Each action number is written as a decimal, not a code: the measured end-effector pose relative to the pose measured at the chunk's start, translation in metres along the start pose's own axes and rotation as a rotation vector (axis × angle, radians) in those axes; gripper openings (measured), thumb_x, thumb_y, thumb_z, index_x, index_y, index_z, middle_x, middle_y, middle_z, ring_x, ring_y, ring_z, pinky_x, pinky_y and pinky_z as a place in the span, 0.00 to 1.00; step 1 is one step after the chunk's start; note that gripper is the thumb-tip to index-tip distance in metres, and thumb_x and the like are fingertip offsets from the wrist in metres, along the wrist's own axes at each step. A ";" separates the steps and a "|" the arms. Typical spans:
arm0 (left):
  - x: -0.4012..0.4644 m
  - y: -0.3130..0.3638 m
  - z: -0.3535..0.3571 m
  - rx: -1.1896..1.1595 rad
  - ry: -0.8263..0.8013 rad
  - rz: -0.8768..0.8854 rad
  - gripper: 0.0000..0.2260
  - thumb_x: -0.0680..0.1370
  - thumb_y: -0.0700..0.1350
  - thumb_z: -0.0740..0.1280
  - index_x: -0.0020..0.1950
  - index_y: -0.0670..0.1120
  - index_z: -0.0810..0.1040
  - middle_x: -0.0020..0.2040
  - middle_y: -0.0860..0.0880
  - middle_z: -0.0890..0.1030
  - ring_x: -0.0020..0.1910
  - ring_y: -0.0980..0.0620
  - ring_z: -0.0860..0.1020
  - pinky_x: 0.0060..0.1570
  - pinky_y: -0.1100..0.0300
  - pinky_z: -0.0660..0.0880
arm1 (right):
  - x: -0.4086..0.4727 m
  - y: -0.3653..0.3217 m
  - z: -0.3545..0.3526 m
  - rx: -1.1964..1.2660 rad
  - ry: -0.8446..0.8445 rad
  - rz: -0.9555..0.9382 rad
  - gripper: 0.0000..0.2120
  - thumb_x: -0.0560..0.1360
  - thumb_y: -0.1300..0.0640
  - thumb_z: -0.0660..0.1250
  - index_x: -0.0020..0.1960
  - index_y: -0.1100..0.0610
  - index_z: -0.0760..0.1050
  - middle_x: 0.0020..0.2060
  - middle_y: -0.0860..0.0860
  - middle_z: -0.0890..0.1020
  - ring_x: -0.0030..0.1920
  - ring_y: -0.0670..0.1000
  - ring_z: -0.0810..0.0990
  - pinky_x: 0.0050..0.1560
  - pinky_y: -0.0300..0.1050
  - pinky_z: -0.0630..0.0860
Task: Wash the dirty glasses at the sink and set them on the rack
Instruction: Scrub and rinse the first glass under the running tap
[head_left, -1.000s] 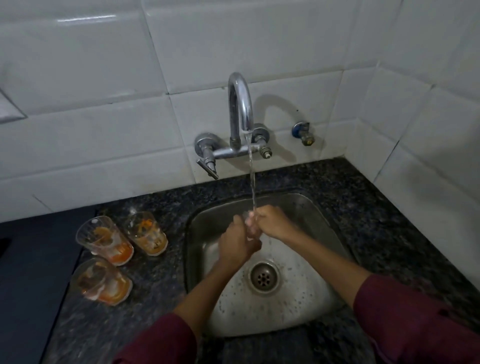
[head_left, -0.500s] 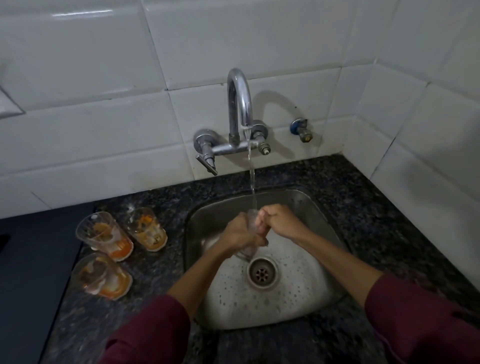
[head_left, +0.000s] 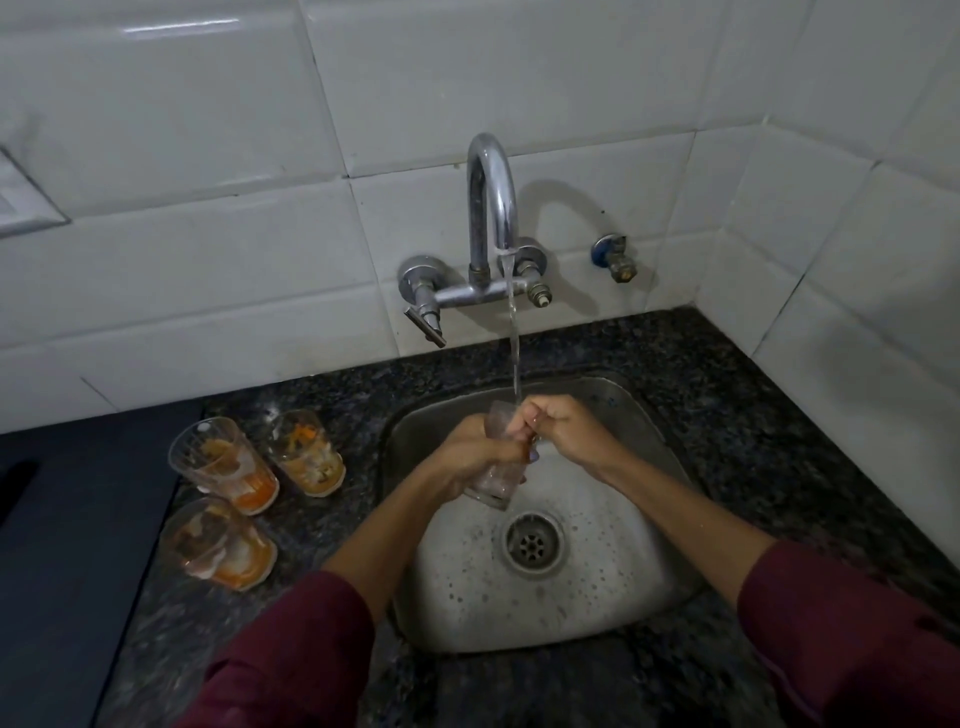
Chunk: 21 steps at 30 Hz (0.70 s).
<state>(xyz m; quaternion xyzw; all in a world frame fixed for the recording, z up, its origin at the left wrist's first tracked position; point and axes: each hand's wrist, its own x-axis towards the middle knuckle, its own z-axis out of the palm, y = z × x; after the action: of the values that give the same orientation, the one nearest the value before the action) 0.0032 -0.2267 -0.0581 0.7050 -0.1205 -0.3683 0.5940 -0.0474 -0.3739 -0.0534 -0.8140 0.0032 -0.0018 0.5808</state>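
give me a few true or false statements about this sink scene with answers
1. Water runs from the chrome faucet onto the clear glass. True.
2. The left hand is idle on the counter. False: it grips the clear glass over the steel sink.
3. Three orange-stained glasses stand left of the sink. True.
4. The right hand turns the tap lever. False: its fingers are at the glass rim.

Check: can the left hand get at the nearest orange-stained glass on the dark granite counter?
Probably yes, once free: the left hand grips the clear glass; nothing blocks the orange-stained glass.
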 end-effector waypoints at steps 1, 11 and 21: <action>0.001 0.001 0.003 0.081 0.058 0.014 0.11 0.66 0.34 0.74 0.46 0.42 0.79 0.40 0.45 0.81 0.37 0.51 0.81 0.49 0.46 0.80 | 0.001 0.000 0.001 -0.015 0.010 0.017 0.17 0.80 0.60 0.58 0.37 0.51 0.78 0.29 0.46 0.80 0.31 0.41 0.79 0.40 0.40 0.75; 0.010 -0.012 0.012 0.700 0.317 0.140 0.30 0.65 0.53 0.78 0.61 0.44 0.70 0.56 0.46 0.79 0.54 0.45 0.79 0.54 0.50 0.76 | 0.011 -0.019 0.008 -0.173 0.063 0.251 0.13 0.75 0.63 0.63 0.34 0.54 0.79 0.33 0.50 0.82 0.38 0.49 0.81 0.43 0.42 0.77; 0.018 0.002 -0.012 0.064 -0.015 0.045 0.13 0.62 0.38 0.75 0.44 0.41 0.81 0.38 0.45 0.83 0.37 0.50 0.82 0.41 0.56 0.79 | 0.010 -0.018 0.002 -0.077 0.042 0.093 0.18 0.77 0.65 0.60 0.34 0.51 0.79 0.29 0.42 0.81 0.33 0.37 0.79 0.41 0.35 0.74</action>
<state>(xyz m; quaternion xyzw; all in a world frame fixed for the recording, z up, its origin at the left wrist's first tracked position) 0.0247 -0.2293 -0.0624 0.7180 -0.1525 -0.3558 0.5784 -0.0377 -0.3659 -0.0376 -0.8344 0.0534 0.0086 0.5484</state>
